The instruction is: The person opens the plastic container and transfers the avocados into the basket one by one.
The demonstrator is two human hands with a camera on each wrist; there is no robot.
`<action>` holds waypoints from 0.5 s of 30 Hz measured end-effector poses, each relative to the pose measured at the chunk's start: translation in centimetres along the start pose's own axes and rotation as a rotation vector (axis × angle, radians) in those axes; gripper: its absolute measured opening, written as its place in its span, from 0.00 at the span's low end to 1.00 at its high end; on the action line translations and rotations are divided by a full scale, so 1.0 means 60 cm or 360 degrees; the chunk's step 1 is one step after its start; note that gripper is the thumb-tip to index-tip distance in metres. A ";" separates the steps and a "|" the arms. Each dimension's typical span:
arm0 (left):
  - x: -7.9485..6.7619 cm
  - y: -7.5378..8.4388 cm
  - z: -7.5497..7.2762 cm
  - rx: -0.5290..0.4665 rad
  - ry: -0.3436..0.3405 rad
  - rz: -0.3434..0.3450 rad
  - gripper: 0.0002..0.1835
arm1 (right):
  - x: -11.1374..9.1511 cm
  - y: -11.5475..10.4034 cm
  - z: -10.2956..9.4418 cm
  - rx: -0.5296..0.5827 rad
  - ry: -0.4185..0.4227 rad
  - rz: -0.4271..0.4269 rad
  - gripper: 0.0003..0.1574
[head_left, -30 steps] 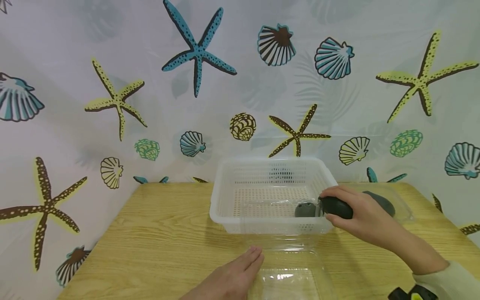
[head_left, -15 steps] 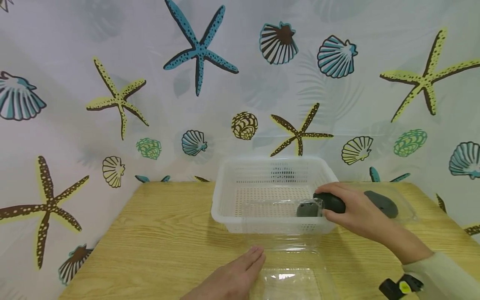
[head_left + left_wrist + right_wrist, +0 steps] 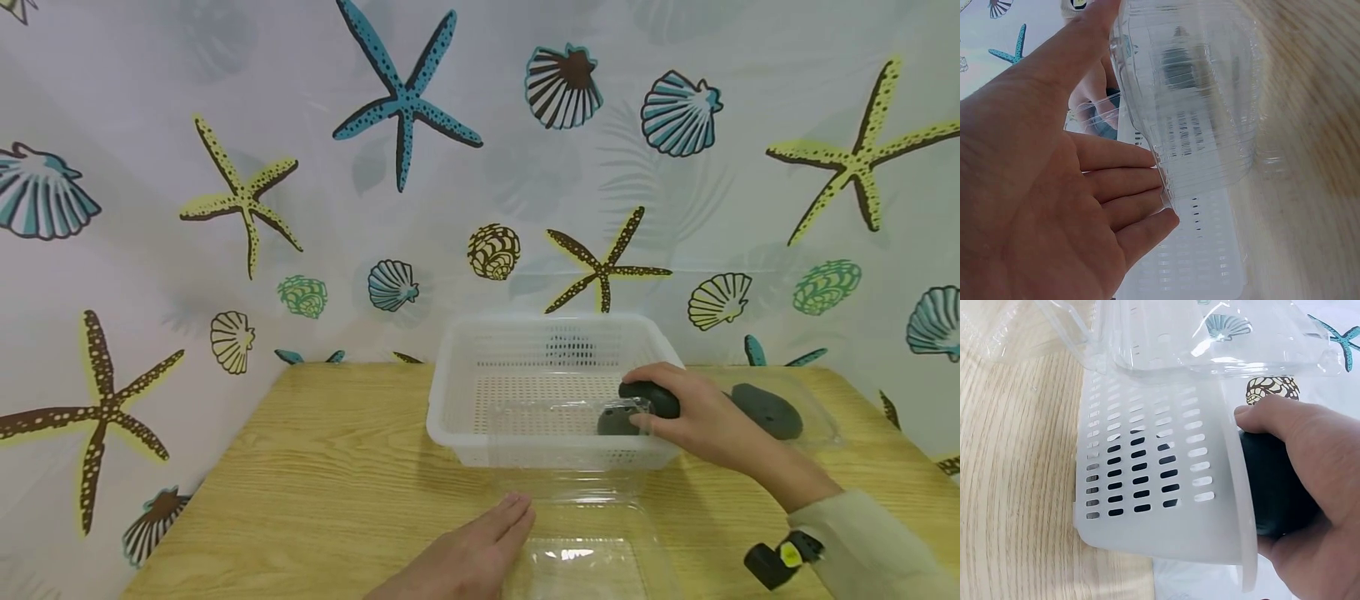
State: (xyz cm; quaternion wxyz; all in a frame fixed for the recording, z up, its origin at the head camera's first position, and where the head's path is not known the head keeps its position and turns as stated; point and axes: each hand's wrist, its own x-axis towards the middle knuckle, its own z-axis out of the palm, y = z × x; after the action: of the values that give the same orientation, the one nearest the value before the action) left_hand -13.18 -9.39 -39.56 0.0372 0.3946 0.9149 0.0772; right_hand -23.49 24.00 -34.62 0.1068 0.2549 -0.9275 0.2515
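My right hand [image 3: 705, 421] grips a smooth, black, rounded object [image 3: 662, 402] at the right end of a white perforated basket [image 3: 442, 400]. In the right wrist view, the black object [image 3: 1272, 487] is just inside the basket's rim, thumb and fingers around it. A dark grey piece [image 3: 615, 421] with small holes sits in the basket near it. My left hand [image 3: 465, 550], fingers straight, touches the side of a clear plastic clamshell container [image 3: 585, 575]. Its raised lid stands before the basket's front. The left wrist view shows the fingertips [image 3: 1163, 222] against the clear wall.
Right of the basket, a second clear container [image 3: 828, 433] holds a flat dark grey object [image 3: 767, 410]. The wooden table [image 3: 330, 467] extends to the left. A curtain [image 3: 315, 208] with starfish and shell prints hangs behind the table.
My right hand has moved left with the black object, from beside the basket's right end to over it. The left hand keeps its place at the clamshell container.
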 end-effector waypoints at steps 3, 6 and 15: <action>0.000 0.000 0.000 -0.0002 0.0003 0.0009 0.52 | 0.003 0.003 0.004 0.0020 -0.0025 0.0017 0.27; 0.000 -0.001 0.000 0.0001 0.0020 0.0037 0.52 | 0.006 0.005 0.009 0.0048 -0.0054 0.0044 0.28; 0.001 -0.002 0.002 0.0080 0.0058 0.0077 0.52 | 0.017 0.011 0.025 0.0133 -0.0159 0.0084 0.23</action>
State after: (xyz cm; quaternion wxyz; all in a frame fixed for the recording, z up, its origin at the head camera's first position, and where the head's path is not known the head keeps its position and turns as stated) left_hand -13.31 -9.42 -39.69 0.0087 0.4158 0.9073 0.0624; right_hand -24.83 23.26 -35.84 0.0428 0.2468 -0.9268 0.2798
